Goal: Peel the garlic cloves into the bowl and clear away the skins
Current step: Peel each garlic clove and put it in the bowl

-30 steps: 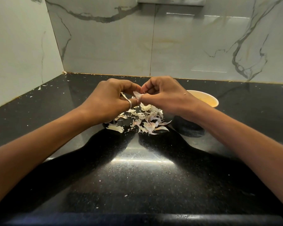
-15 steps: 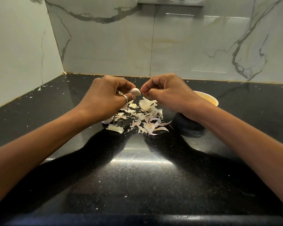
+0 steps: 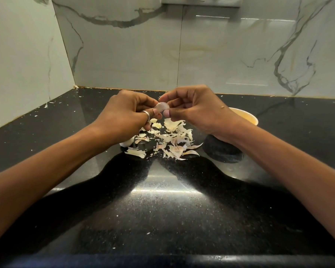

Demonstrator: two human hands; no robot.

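A pale garlic clove (image 3: 162,107) is held above the black counter, between both hands. My left hand (image 3: 127,115), with a ring on the thumb, pinches its left end. My right hand (image 3: 194,110) pinches its right end with thumb and forefinger. Below them lies a loose heap of papery garlic skins (image 3: 170,139). A pale yellow bowl (image 3: 246,118) stands to the right, mostly hidden behind my right wrist; its inside is not visible. Another whitish clove (image 3: 126,143) peeks out under my left wrist.
The black speckled counter (image 3: 162,209) meets marble-look wall tiles at the back and left, forming a corner. Small skin flakes are scattered along the back left edge. The counter's front edge runs along the bottom of the view.
My hands parted briefly, the left keeping the clove, then my right hand came back and pinched it again. Both hands sit slightly higher than before.
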